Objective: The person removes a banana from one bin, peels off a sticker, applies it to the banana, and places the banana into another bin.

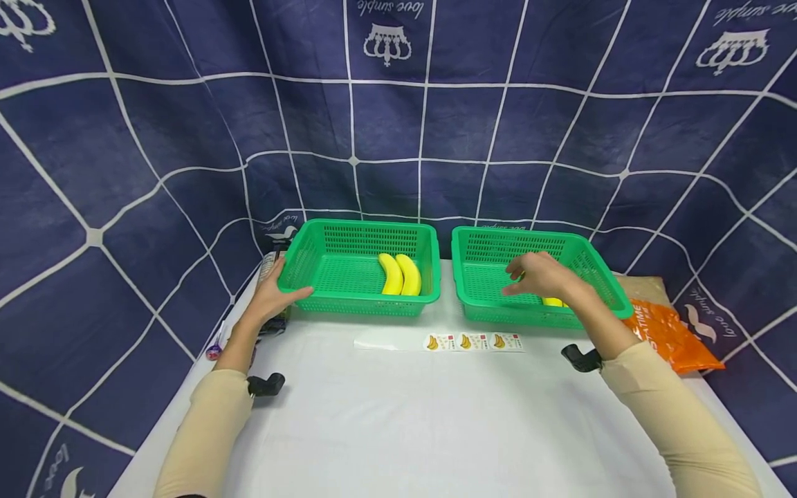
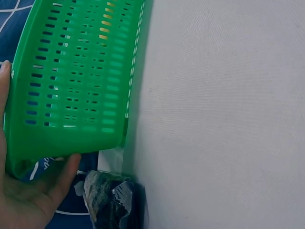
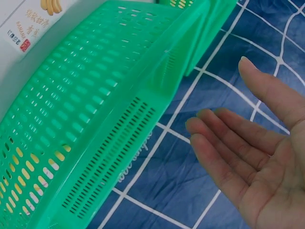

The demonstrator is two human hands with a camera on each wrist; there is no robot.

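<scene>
Two yellow bananas (image 1: 398, 275) lie side by side in the right part of the left green basket (image 1: 358, 305). My left hand (image 1: 271, 296) holds that basket by its left end, with the thumb at the front corner. In the left wrist view the hand (image 2: 35, 198) spans the basket's end (image 2: 71, 138), thumb against the rim. Over the right green basket (image 1: 523, 313) my right hand (image 1: 540, 274) hovers, holding nothing, fingers loosely bent and apart from the thumb. Beneath it, a banana (image 1: 552, 301) shows partly in that basket; the hand hides the rest.
A strip of banana stickers (image 1: 463, 342) lies on the white table (image 1: 423, 415) in front of the baskets. An orange bag (image 1: 671, 335) sits right of the right basket. Dark packaging (image 2: 112, 200) and a lollipop (image 1: 214, 351) are at the left edge. A blue curtain (image 1: 386, 124) hangs behind.
</scene>
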